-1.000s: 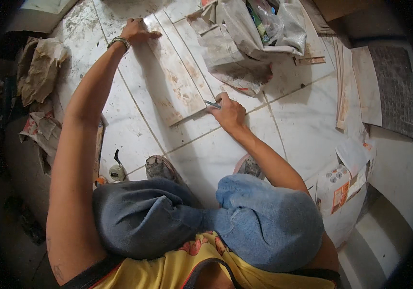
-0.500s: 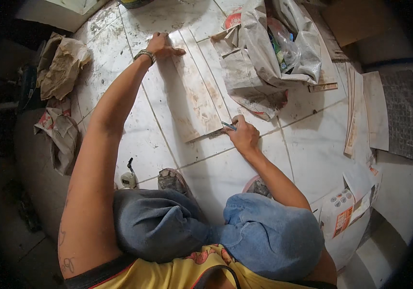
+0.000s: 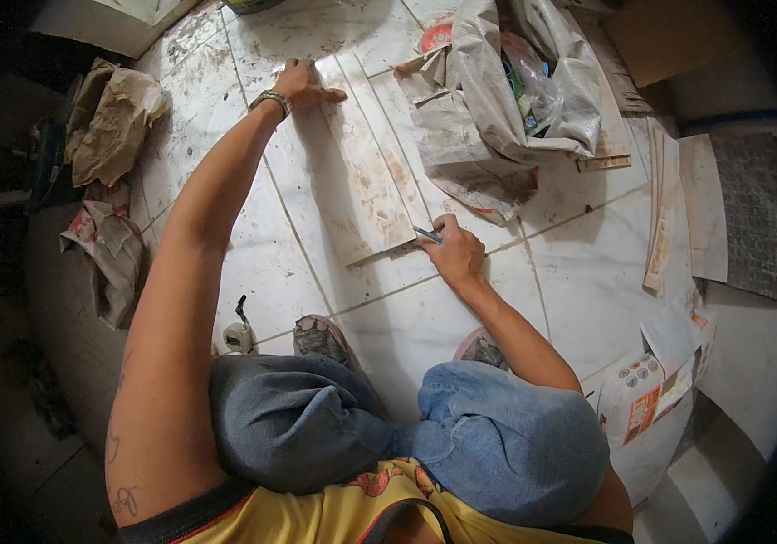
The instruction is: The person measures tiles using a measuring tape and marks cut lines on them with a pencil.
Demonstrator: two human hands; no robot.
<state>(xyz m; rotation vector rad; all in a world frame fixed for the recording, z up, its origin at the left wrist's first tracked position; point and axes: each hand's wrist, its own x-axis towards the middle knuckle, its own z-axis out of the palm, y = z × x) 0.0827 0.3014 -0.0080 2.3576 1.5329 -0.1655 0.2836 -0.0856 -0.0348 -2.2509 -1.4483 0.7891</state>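
Note:
A long white tile piece (image 3: 366, 181) with brown smudges lies flat on the tiled floor in front of me. A narrow pale strip (image 3: 395, 150) runs along its right side; whether it is a separate piece I cannot tell. At the far end my left hand (image 3: 300, 86) presses on the tile, thumb stretched out to the right and the other fingers near its edge. Closed around a thin blue pencil or pen (image 3: 427, 236), my right hand (image 3: 457, 252) rests by the tile's near right corner. The pencil's tip points left, at that corner.
A tape measure (image 3: 239, 337) stands by my left shoe (image 3: 320, 338). Beyond my right hand sits a crumpled sack (image 3: 470, 127) with plastic bags in it. Crumpled brown paper (image 3: 119, 122) lies at left. Several cut tile pieces (image 3: 704, 204) and a white package (image 3: 629, 399) are at right.
The pencil in my right hand has shifted very slightly to the left. My left hand stays at the tile's far end.

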